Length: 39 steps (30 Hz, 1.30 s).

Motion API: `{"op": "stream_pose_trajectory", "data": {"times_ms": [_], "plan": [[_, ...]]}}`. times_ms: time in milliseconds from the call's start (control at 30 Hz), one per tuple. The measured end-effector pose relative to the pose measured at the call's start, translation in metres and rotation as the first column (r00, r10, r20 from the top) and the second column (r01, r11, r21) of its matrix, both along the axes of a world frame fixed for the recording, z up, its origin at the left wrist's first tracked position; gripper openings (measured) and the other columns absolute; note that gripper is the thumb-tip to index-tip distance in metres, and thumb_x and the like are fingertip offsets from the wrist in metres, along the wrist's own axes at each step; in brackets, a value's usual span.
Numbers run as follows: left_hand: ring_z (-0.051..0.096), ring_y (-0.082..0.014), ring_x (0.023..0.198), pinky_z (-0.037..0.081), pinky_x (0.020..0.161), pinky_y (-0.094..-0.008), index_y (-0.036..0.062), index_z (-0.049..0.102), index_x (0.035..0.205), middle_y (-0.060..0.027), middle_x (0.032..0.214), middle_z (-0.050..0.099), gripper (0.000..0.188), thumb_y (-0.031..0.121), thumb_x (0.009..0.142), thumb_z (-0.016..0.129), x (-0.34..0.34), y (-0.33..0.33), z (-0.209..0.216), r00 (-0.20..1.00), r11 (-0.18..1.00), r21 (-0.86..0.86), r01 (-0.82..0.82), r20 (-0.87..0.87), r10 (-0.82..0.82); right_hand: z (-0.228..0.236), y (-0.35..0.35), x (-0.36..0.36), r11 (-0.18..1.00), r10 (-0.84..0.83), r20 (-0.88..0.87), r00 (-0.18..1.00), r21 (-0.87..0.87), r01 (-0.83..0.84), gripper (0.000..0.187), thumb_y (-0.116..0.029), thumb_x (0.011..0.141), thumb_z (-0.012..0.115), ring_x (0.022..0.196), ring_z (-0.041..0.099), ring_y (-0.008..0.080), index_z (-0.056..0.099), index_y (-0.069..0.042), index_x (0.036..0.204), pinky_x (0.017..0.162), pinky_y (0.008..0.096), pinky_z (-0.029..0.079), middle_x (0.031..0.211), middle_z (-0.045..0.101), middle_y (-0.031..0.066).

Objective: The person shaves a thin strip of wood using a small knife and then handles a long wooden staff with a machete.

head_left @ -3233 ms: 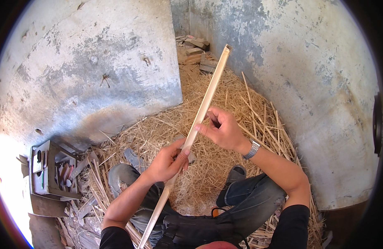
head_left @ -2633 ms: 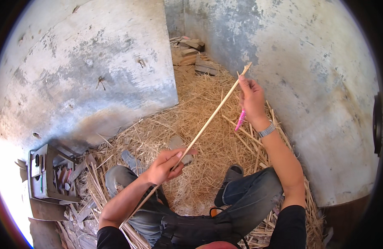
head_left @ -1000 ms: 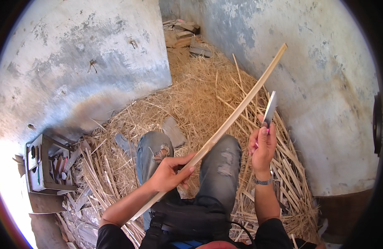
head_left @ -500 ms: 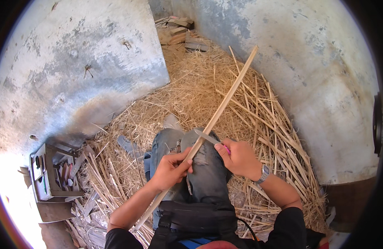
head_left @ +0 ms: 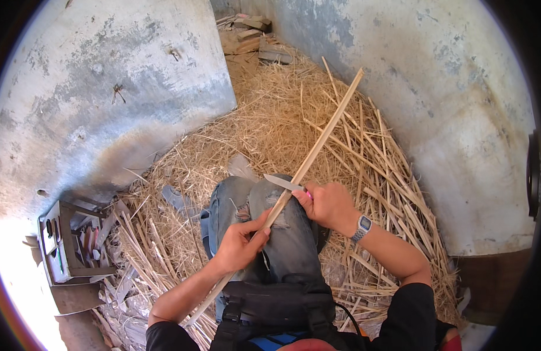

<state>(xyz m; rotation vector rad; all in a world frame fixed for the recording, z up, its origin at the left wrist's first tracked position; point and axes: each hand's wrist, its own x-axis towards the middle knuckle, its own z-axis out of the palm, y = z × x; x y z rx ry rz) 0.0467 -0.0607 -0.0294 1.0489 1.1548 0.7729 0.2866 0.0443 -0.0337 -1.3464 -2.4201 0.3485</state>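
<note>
A long, pale split strip of wood or bamboo (head_left: 326,133) slants from beneath my left forearm up to the far right, across my knees. My left hand (head_left: 243,244) is closed around its lower part, above my lap. In my right hand (head_left: 332,206) is a knife (head_left: 282,182) with a silvery blade and a pink handle, most of the handle hidden in the fist. The blade lies across the strip just beyond my left hand, its tip pointing to the far left. Torn jeans (head_left: 291,245) cover my legs under the strip.
Shavings (head_left: 264,111) blanket the floor ahead. Many loose strips (head_left: 399,199) lie in a heap along the right wall (head_left: 434,117). A small wooden stool-like frame (head_left: 77,243) with odds and ends stands at left. Wood blocks (head_left: 253,35) are stacked in the far corner.
My right hand with the knife has drawn slightly left and farther away, and more of the blade now shows past the strip. My left hand keeps its grip on the strip.
</note>
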Motion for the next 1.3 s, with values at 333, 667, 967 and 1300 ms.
{"op": "stream_pose_trajectory", "data": {"times_ms": [333,667,967,1300], "plan": [[0.045,-0.0026,0.058,0.036,0.049,-0.0207,0.0077,0.052,0.152,0.004,0.072,0.053,0.046,0.015,0.107,0.059,-0.02,-0.025,0.015,0.987,0.995,-0.078,0.054,-0.145,-0.065,-0.017,0.115,0.116,0.919,-0.382,-0.006,0.924,0.107,0.38,0.063,-0.049,0.109,0.04,0.06,0.062,0.0399,0.07,0.0,0.084,0.058,0.0518,0.048,0.061,0.06,0.0213],[0.044,-0.002,0.058,0.035,0.049,-0.0205,0.0144,0.053,0.153,0.0045,0.074,0.051,0.046,0.016,0.108,0.06,-0.035,-0.039,-0.004,0.997,0.979,-0.203,0.005,0.08,0.012,0.005,0.066,0.082,0.914,-0.385,-0.349,0.855,-0.018,0.404,0.057,-0.043,0.109,0.047,0.046,0.046,0.0283,0.062,-0.002,0.072,0.05,0.0434,0.036,0.052,0.048,0.0132],[0.047,-0.0033,0.063,0.038,0.05,-0.02,0.015,0.047,0.156,0.0031,0.079,0.052,0.05,0.017,0.108,0.058,-0.018,-0.021,-0.005,0.993,0.981,-0.192,0.037,0.115,-0.015,0.006,-0.033,-0.004,0.993,0.119,0.029,0.993,-0.024,-0.118,0.057,-0.057,0.1,0.055,0.046,0.063,0.0345,0.067,-0.01,0.071,0.044,0.0443,0.05,0.052,0.06,0.0148],[0.047,-0.002,0.062,0.038,0.051,-0.0196,0.0141,0.049,0.155,0.0043,0.079,0.054,0.048,0.016,0.108,0.058,-0.02,-0.016,-0.009,0.995,0.992,-0.12,0.031,0.099,-0.019,0.031,-0.036,-0.009,0.99,0.12,-0.024,0.992,-0.073,-0.121,0.055,-0.052,0.101,0.057,0.048,0.062,0.0363,0.062,-0.008,0.069,0.046,0.0463,0.049,0.051,0.057,0.0148]]}}
